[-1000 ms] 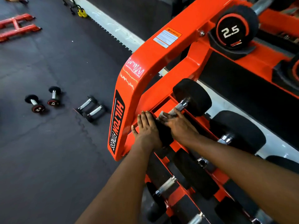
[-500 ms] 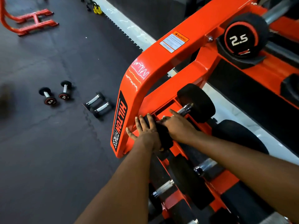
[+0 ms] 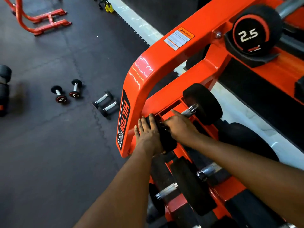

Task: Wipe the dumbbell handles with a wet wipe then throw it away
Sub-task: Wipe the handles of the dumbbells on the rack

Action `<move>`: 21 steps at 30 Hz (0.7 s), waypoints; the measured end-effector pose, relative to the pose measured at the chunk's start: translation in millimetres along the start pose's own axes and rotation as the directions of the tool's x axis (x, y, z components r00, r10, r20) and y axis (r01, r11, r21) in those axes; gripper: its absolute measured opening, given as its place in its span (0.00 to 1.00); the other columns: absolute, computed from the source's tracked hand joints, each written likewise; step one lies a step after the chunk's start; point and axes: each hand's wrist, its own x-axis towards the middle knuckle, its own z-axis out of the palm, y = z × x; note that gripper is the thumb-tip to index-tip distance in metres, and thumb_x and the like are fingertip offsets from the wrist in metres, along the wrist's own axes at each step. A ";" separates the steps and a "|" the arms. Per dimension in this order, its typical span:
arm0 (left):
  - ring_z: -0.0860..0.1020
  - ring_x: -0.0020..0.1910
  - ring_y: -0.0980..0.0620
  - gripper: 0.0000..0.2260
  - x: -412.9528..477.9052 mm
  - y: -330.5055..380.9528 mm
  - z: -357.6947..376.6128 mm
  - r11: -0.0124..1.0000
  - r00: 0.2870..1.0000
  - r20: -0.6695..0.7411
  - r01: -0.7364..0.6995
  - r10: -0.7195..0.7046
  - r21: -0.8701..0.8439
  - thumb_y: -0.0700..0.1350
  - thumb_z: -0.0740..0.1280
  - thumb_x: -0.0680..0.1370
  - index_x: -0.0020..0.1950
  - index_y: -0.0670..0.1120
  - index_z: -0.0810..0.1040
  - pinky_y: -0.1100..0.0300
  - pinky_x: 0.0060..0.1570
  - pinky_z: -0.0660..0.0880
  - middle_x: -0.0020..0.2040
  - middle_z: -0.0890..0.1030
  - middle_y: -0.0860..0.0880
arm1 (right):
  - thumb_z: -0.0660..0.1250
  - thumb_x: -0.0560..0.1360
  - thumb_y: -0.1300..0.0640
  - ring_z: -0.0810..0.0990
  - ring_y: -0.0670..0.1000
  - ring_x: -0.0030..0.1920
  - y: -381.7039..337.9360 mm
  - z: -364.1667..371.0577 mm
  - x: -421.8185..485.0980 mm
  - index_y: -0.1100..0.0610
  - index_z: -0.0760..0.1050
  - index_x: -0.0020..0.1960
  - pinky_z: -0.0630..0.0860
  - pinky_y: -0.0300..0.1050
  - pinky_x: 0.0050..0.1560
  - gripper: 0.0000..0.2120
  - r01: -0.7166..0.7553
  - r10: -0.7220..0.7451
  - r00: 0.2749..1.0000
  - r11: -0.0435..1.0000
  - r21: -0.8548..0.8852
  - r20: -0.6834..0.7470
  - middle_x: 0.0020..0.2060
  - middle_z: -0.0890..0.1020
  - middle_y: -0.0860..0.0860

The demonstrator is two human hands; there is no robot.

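Observation:
A black dumbbell lies at the left end of the orange rack's [image 3: 148, 66] lower tier. Its far head [image 3: 203, 102] and a short stretch of chrome handle [image 3: 190, 110] show. My left hand [image 3: 148, 135] rests flat on the outer side of the near head [image 3: 166, 140], fingers straight. My right hand [image 3: 179, 127] is curled over the rest of the handle, index finger stretched along it toward the far head. The wet wipe is hidden under that hand.
More dumbbells fill the rack below my arms [image 3: 189, 185], and a 2.5 dumbbell [image 3: 251, 33] sits on the upper tier. On the dark rubber floor to the left lie two small 2.5 dumbbells [image 3: 60, 96] and another pair [image 3: 105, 104]. A red floor frame [image 3: 41, 22] stands far left.
Both hands stay on the same dumbbell. A pale bit of wipe that showed at my right fingertips a second ago is now covered. My view has swung slightly.

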 end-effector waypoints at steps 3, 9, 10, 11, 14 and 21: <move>0.38 0.81 0.39 0.66 -1.5 0.1 3.7 0.998 0.998 -0.057 -0.013 0.009 -0.066 0.51 0.83 0.64 0.80 0.41 0.33 0.47 0.78 0.39 0.81 0.40 0.36 | 0.56 0.73 0.55 0.83 0.52 0.52 -15.0 10.0 -20.8 0.56 0.83 0.50 0.55 0.46 0.72 0.18 0.044 -0.045 0.966 0.999 -0.009 -0.255 0.45 0.86 0.51; 0.43 0.81 0.36 0.68 -8.7 2.6 19.7 0.988 0.975 -0.222 -0.024 -0.011 -0.155 0.48 0.86 0.60 0.80 0.36 0.37 0.47 0.78 0.41 0.81 0.45 0.34 | 0.62 0.72 0.59 0.80 0.56 0.39 6.1 -4.6 2.9 0.55 0.81 0.40 0.59 0.52 0.75 0.09 -0.145 0.134 0.970 0.989 -0.039 -0.203 0.31 0.80 0.55; 0.43 0.81 0.36 0.68 -7.7 2.4 20.8 0.987 0.974 -0.227 -0.032 -0.005 -0.159 0.48 0.86 0.60 0.80 0.36 0.38 0.47 0.78 0.41 0.81 0.45 0.34 | 0.64 0.71 0.61 0.80 0.57 0.41 12.1 -6.1 4.9 0.56 0.81 0.40 0.63 0.53 0.74 0.07 -0.214 0.208 0.960 0.977 -0.016 -0.186 0.32 0.80 0.55; 0.43 0.81 0.36 0.67 -8.3 2.5 22.1 0.986 0.972 -0.234 -0.039 0.000 -0.161 0.48 0.86 0.60 0.80 0.36 0.38 0.47 0.78 0.40 0.81 0.45 0.34 | 0.64 0.72 0.62 0.80 0.57 0.45 15.8 -3.7 3.0 0.56 0.81 0.42 0.65 0.54 0.72 0.07 -0.277 0.273 0.945 0.961 0.004 -0.179 0.35 0.80 0.55; 0.44 0.81 0.36 0.62 -8.1 1.7 25.3 0.982 0.962 -0.272 -0.057 0.007 -0.178 0.47 0.83 0.65 0.81 0.36 0.39 0.47 0.79 0.41 0.81 0.46 0.34 | 0.63 0.71 0.66 0.80 0.57 0.50 7.8 13.5 -10.8 0.59 0.81 0.46 0.60 0.52 0.74 0.10 -0.176 0.194 0.923 0.981 0.083 -0.333 0.42 0.83 0.56; 0.42 0.81 0.37 0.62 -11.1 0.8 24.2 0.982 0.967 -0.255 -0.063 0.015 -0.180 0.46 0.83 0.66 0.81 0.36 0.39 0.47 0.79 0.41 0.81 0.44 0.34 | 0.56 0.72 0.63 0.81 0.56 0.54 24.4 3.5 -21.3 0.59 0.82 0.56 0.57 0.51 0.76 0.19 -0.055 0.057 0.940 0.998 0.016 -0.336 0.48 0.84 0.55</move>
